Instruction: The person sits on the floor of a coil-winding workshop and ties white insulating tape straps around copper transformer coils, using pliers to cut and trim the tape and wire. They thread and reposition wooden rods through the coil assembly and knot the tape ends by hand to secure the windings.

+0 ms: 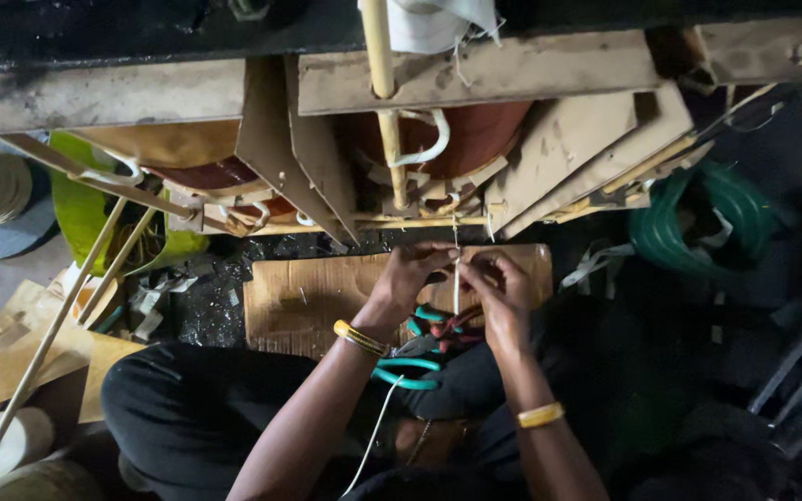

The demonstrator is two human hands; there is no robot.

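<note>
Seen from above, a seated person's left hand (410,276) and right hand (498,289) meet at centre, both pinched narrowly on one thin white cord (457,278) that runs straight up toward twelve o'clock to a large reddish-brown wound coil (475,130) braced by pale wooden strips. Under the hands lies a piece of brown cardboard (308,297); at six o'clock, teal-handled pliers (410,366) rest on the lap. A green hose coil (698,227) sits at three o'clock. Each wrist wears one yellow bangle (359,336).
</note>
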